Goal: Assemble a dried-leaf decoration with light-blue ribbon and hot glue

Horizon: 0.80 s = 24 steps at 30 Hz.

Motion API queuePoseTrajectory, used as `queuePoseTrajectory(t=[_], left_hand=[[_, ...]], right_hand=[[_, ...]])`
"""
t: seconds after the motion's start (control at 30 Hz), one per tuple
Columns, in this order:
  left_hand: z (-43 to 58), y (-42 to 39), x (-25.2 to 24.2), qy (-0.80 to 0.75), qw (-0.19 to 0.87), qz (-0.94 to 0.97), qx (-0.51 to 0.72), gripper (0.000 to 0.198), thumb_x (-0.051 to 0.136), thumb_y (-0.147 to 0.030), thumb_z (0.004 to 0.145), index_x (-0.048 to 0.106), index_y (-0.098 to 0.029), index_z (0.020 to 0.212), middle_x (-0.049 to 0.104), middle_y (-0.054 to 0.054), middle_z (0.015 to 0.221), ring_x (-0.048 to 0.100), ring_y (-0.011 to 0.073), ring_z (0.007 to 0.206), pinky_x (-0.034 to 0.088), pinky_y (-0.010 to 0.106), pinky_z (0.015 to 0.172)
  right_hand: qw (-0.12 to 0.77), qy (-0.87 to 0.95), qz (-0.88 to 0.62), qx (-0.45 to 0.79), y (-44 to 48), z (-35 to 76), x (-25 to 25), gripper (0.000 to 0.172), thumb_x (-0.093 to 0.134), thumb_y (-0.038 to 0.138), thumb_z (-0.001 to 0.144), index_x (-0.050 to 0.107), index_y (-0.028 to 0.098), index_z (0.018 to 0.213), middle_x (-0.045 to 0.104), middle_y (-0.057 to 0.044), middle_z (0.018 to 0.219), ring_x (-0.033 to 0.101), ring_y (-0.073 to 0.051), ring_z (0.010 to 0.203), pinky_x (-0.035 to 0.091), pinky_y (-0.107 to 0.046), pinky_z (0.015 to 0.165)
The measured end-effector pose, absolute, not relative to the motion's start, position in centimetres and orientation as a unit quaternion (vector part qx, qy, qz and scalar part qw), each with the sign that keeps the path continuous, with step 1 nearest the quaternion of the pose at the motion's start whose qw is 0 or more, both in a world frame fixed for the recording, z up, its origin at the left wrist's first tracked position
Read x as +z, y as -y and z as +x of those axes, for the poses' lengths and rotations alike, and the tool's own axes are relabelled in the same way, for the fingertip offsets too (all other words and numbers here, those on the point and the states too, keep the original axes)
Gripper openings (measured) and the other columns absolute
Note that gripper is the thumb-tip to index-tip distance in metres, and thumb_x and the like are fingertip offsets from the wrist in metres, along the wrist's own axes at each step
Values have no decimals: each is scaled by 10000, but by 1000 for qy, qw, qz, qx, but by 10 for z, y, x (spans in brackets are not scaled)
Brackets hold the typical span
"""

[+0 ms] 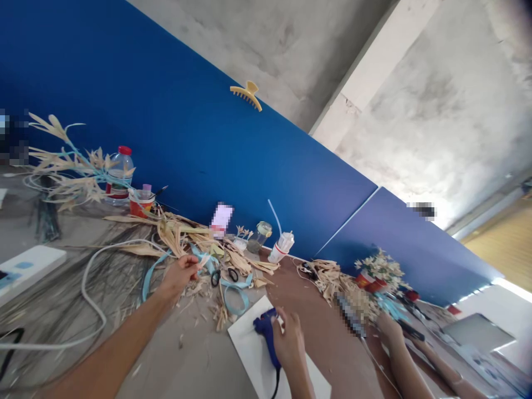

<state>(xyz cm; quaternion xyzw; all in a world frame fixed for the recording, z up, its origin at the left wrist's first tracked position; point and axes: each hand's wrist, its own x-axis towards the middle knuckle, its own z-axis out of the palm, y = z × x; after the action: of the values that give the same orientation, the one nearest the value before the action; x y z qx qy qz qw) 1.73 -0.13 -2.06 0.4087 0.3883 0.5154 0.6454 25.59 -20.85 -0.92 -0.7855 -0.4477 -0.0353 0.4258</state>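
My left hand [182, 272] reaches out over the table and pinches a small pale strip of dried husk between its fingertips, close to the black-handled scissors [222, 275] and a light blue ribbon [233, 288]. My right hand [290, 338] grips a blue glue gun [266, 332] that rests on a white sheet of paper [249, 349]; its black cord runs down toward me. A heap of dried husk strips [195, 235] lies just beyond the left hand.
A blue partition [187, 138] backs the table, with a yellow hair claw [248, 94] clipped on top. A water bottle [120, 172], red cup [139, 204], jar [260, 235] and drink cup [282, 246] stand along it. A white cable [89, 288] loops at left. Another person's arm [399, 349] works at right.
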Motion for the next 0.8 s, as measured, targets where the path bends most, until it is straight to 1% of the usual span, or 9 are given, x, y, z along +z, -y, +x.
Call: queuePoseTrajectory(t=[0.03, 0.1, 0.17, 0.27, 0.33, 0.47, 0.63, 0.8], left_hand=[[18, 1, -21, -380, 643, 415, 520, 356, 744, -308, 476, 537, -164, 727, 521, -73, 560, 480, 80, 446, 376, 217, 478], [18, 2, -22, -363, 639, 427, 527, 359, 746, -315, 483, 534, -160, 728, 524, -72, 561, 483, 80, 439, 383, 219, 472], [18, 3, -21, -357, 641, 430, 526, 355, 746, -309, 491, 528, -160, 729, 522, -77, 567, 479, 74, 430, 388, 220, 471], [17, 6, -20, -355, 644, 441, 515, 331, 729, -287, 529, 529, -160, 760, 538, -70, 580, 489, 76, 437, 380, 219, 472], [17, 7, -19, -356, 646, 451, 504, 314, 714, -277, 558, 534, -157, 786, 559, -56, 585, 503, 85, 453, 369, 218, 473], [17, 9, -19, -361, 652, 448, 494, 297, 706, -272, 565, 533, -160, 779, 573, -44, 579, 517, 102, 476, 380, 229, 491], [19, 11, -20, -357, 648, 467, 485, 256, 687, -279, 592, 527, -166, 757, 552, -51, 553, 516, 110, 489, 394, 238, 508], [18, 13, -19, -368, 635, 480, 480, 225, 671, -268, 607, 530, -163, 747, 542, -51, 572, 512, 106, 509, 393, 233, 518]], right_hand=[[462, 451, -764, -19, 199, 246, -1, 329, 506, 384, 703, 700, 181, 874, 650, -120, 883, 620, -281, 789, 469, -394, 716], [514, 450, -728, 61, 173, 220, 11, 325, 479, 380, 720, 685, 171, 861, 666, -90, 787, 609, -227, 691, 471, -348, 659], [551, 450, -683, 164, 140, 190, 15, 272, 484, 335, 709, 668, 171, 823, 645, -41, 672, 552, -161, 535, 441, -282, 542], [580, 424, -632, 291, 88, 148, 8, 154, 518, 259, 667, 634, 173, 722, 584, 16, 556, 483, -115, 437, 374, -227, 452], [606, 382, -609, 340, 62, 130, -2, 98, 520, 237, 654, 601, 181, 663, 549, 41, 518, 448, -99, 400, 344, -214, 423], [640, 364, -548, 396, 39, 118, -21, 54, 567, 236, 637, 582, 192, 610, 508, 66, 470, 417, -86, 385, 321, -200, 410], [663, 347, -491, 446, 38, 120, -32, 112, 624, 293, 635, 591, 187, 624, 516, 61, 460, 417, -80, 386, 317, -193, 412], [662, 340, -477, 467, 41, 120, -31, 130, 641, 297, 628, 567, 190, 617, 527, 61, 489, 444, -82, 403, 349, -203, 440]])
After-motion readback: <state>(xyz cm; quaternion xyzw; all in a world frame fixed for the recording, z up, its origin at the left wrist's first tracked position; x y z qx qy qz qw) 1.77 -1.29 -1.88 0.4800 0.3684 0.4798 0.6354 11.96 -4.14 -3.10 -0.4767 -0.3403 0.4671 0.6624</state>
